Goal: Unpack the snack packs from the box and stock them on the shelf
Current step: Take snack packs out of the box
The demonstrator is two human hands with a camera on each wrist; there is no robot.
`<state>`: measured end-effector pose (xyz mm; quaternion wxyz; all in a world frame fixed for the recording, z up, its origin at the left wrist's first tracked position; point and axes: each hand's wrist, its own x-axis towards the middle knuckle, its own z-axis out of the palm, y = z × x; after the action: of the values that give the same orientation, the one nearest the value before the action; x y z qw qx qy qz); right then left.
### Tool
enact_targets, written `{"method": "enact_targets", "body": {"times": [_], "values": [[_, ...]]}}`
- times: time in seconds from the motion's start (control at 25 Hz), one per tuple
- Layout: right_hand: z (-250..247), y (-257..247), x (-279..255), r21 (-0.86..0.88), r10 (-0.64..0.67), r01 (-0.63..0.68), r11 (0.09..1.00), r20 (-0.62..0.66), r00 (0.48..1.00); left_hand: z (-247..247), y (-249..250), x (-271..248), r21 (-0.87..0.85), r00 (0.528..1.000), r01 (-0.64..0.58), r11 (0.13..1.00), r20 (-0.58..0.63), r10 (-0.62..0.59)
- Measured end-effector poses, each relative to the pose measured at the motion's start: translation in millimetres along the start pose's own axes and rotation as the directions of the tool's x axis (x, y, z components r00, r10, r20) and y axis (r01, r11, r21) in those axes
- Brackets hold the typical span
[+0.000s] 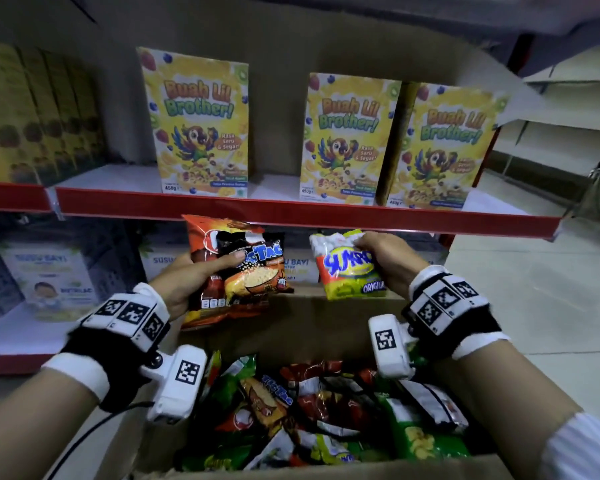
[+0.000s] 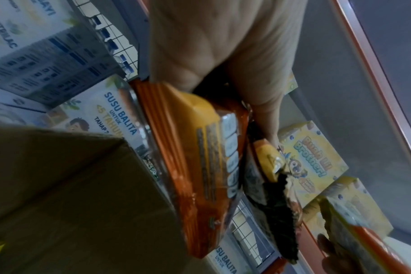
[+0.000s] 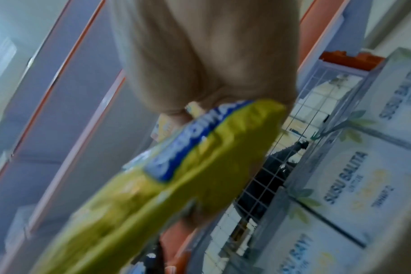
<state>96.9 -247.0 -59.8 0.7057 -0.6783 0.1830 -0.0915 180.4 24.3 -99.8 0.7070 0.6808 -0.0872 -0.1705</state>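
My left hand grips two snack packs together, a red-orange pack behind and a black Tic Tac pack in front, thumb pressed across them. The left wrist view shows the orange pack edge-on under the hand. My right hand holds a yellow-green pack by its top corner; it fills the right wrist view. Both hands hover above the far edge of the open cardboard box, just below the red shelf edge. Several more packs lie in the box.
Three yellow cereal boxes stand on the upper shelf, with a gap between the first and second. White milk cartons fill the lower shelf behind a wire divider. Pale floor lies to the right.
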Motion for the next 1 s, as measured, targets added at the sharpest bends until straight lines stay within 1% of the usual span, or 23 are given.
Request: {"method": "enact_targets", "body": {"times": [0.04, 0.08, 0.12, 0.2, 0.24, 0.28, 0.36, 0.44, 0.52, 0.6, 0.68, 0.84, 0.88, 1.0], "values": [[-2.8, -5.1, -3.1, 0.040, 0.010, -0.009, 0.999, -0.020, 1.000, 3.1, 0.4, -0.3, 0.010, 1.000, 0.006, 1.000, 0.000, -0.006], [-4.9, -9.8, -6.8, 0.078, 0.017, -0.017, 0.997, 0.005, 1.000, 6.5, 1.2, -1.2, 0.013, 1.000, 0.012, 1.000, 0.007, -0.012], [-6.1, -14.7, -10.5, 0.115, 0.008, -0.016, 0.993, 0.070, 0.997, 10.2, 2.4, -1.9, 0.011, 1.000, 0.016, 1.000, 0.018, -0.016], [-4.6, -24.4, -20.5, 0.159, -0.062, 0.030, 0.987, 0.203, 0.977, 17.7, 5.3, -4.2, 0.002, 0.999, 0.018, 1.000, 0.038, -0.018], [-1.5, -28.1, -24.8, 0.174, -0.099, 0.058, 0.983, 0.241, 0.965, 21.9, 7.0, -5.4, -0.003, 0.999, 0.013, 1.000, 0.045, -0.013], [2.9, -30.0, -27.5, 0.176, -0.129, 0.086, 0.981, 0.249, 0.960, 26.3, 8.9, -6.8, -0.010, 0.999, 0.008, 1.000, 0.051, -0.008], [13.6, -30.6, -30.0, 0.141, -0.184, 0.159, 0.977, 0.189, 0.965, 35.4, 12.6, -10.0, -0.038, 0.997, -0.007, 0.999, 0.075, 0.009], [22.3, -27.9, -27.9, 0.038, -0.258, 0.255, 0.966, 0.069, 0.964, 44.7, 15.5, -12.8, -0.064, 0.994, -0.033, 0.997, 0.100, 0.040], [29.3, -22.4, -24.3, -0.163, -0.355, 0.342, 0.925, -0.056, 0.933, 52.9, 17.4, -15.0, -0.098, 0.993, -0.068, 0.993, 0.087, 0.077], [32.4, -17.5, -22.8, -0.333, -0.428, 0.367, 0.869, -0.130, 0.894, 58.2, 19.7, -16.6, -0.141, 0.993, -0.105, 0.984, 0.032, 0.111], [34.8, -17.2, -26.7, -0.384, -0.463, 0.379, 0.842, -0.153, 0.873, 62.2, 22.7, -18.6, -0.168, 0.990, -0.143, 0.975, -0.007, 0.144], [40.7, -20.5, -33.2, -0.364, -0.450, 0.376, 0.852, -0.141, 0.882, 70.6, 29.4, -24.6, -0.232, 0.986, -0.159, 0.960, 0.003, 0.164], [40.9, -21.2, -34.4, -0.376, -0.463, 0.384, 0.843, -0.145, 0.875, 72.9, 30.7, -25.9, -0.247, 0.984, -0.168, 0.954, 0.010, 0.176], [40.9, -22.9, -40.4, -0.494, -0.550, 0.414, 0.764, -0.165, 0.818, 79.7, 32.0, -29.8, -0.250, 0.973, -0.227, 0.941, -0.015, 0.230]]}}
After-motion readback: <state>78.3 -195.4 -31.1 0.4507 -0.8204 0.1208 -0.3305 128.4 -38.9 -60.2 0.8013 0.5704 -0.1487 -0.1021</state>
